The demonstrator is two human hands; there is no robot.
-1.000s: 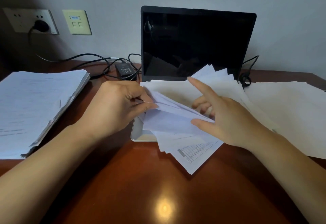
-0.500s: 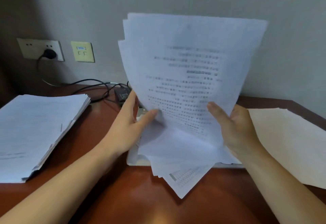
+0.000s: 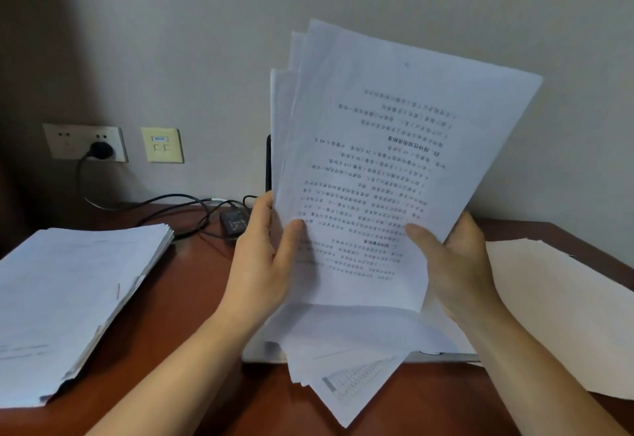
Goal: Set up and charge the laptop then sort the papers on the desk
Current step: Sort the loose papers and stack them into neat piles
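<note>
Paper sorting looks to be the step in hand: the plug sits in the wall socket at the far left and the charger brick lies on the desk just left of the laptop, though where the lead meets the laptop is hidden. The left hand and right hand grip the lower part of a sheaf of printed sheets, one at each side, thumbs on the near face and fingers behind, holding it upright in front of the laptop screen. Only a dark screen edge and a pale near rim of the laptop show. The print reads upside down from here. More loose sheets lie fanned over the laptop's near edge, a thick stack sits on the left and a spread of pages on the right. Next, I judge, the sheaf needs squaring up and setting on one of the piles.
</note>
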